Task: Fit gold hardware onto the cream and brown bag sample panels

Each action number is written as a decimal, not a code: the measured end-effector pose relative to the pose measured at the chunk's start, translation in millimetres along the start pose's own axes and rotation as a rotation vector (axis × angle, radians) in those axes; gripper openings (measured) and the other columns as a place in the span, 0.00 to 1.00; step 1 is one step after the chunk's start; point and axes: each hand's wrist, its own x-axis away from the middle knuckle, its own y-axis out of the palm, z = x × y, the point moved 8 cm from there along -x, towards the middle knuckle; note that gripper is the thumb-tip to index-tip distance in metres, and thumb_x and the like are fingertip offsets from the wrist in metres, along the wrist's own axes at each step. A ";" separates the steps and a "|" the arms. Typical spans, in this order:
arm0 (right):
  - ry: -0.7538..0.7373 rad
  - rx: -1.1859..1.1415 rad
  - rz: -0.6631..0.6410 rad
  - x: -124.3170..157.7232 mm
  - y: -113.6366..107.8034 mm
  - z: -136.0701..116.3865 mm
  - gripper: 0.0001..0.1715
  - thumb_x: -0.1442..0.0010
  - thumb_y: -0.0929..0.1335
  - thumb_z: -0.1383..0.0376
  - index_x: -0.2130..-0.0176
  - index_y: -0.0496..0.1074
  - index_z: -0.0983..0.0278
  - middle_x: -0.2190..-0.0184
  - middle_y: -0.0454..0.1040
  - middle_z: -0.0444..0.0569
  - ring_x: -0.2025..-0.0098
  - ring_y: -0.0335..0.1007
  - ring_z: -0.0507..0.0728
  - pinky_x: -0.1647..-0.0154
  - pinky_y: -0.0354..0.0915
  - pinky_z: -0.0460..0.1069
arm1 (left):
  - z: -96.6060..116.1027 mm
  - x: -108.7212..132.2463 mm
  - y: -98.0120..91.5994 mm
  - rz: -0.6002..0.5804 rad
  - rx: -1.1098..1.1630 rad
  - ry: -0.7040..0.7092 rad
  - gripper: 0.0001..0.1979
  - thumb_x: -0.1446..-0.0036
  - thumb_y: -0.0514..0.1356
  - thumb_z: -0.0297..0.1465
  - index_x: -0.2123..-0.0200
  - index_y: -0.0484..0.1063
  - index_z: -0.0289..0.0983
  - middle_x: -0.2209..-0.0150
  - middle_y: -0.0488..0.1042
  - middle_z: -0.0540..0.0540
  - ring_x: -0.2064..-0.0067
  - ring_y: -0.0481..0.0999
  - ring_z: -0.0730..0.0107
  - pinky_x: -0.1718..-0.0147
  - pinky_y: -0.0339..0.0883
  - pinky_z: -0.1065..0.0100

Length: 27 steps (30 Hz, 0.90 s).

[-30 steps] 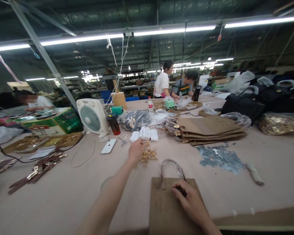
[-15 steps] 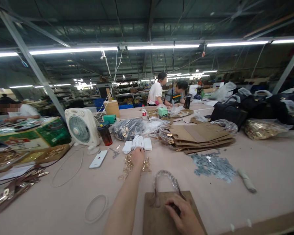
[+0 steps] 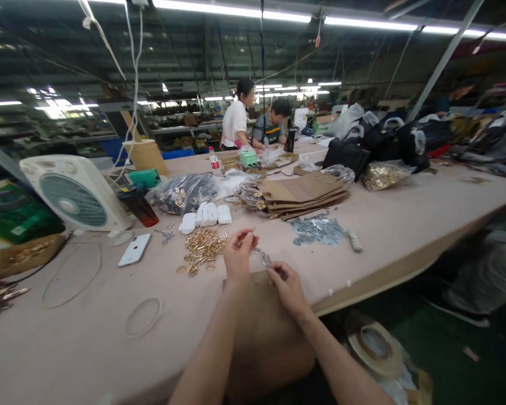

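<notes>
A brown handbag [image 3: 274,320] stands or leans at the table's near edge, between my forearms. Its handle [image 3: 261,257] is wrapped in clear plastic and rises from the top. My left hand [image 3: 239,252] is above the bag's left side, thumb and fingers pinching a small metal buckle [image 3: 254,229] whose exact shape is too small to read. My right hand [image 3: 287,284] pinches the base of the handle on the right. Just left of my left hand lies a heap of gold metal buckles [image 3: 202,249].
Beyond are white bundles [image 3: 208,215], stacked brown bag panels [image 3: 299,194] and grey flat pieces [image 3: 318,229]. A phone [image 3: 135,250], a tumbler [image 3: 139,207] and a fan [image 3: 73,194] stand left. Two people [image 3: 236,121] work across the table. Tape rolls [image 3: 375,346] lie below the right edge.
My left hand has left the gold heap and come back to the bag with a small buckle. My right hand has moved to the handle. The bag now sits at the table edge; the view swung right.
</notes>
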 end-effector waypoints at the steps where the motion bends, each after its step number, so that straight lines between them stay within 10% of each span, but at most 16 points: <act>1: 0.002 -0.070 0.036 -1.6 -4.2 2.2 0.14 0.38 0.74 0.54 0.62 0.75 0.62 0.77 0.69 0.40 0.73 0.64 0.51 0.69 0.61 0.46 | -7.3 23.2 5.7 0.005 0.085 -0.048 0.19 0.43 0.69 0.41 0.53 0.77 0.36 0.56 0.81 0.41 0.58 0.83 0.65 0.54 0.78 0.63; 8: 0.080 -0.598 0.193 -7.3 -21.6 20.8 0.17 0.46 0.80 0.57 0.61 0.75 0.59 0.71 0.71 0.38 0.74 0.61 0.47 0.69 0.65 0.44 | -58.0 106.8 4.6 0.020 0.016 -0.149 0.17 0.45 0.71 0.38 0.57 0.77 0.35 0.57 0.82 0.41 0.55 0.84 0.62 0.51 0.78 0.61; 27: 0.219 -0.627 0.022 -7.9 -17.0 31.8 0.19 0.45 0.78 0.59 0.53 0.81 0.59 0.53 0.82 0.47 0.51 0.76 0.55 0.42 0.70 0.51 | -55.5 105.2 7.3 -0.024 -0.092 -0.093 0.14 0.41 0.68 0.35 0.53 0.80 0.37 0.52 0.83 0.40 0.50 0.83 0.59 0.45 0.76 0.58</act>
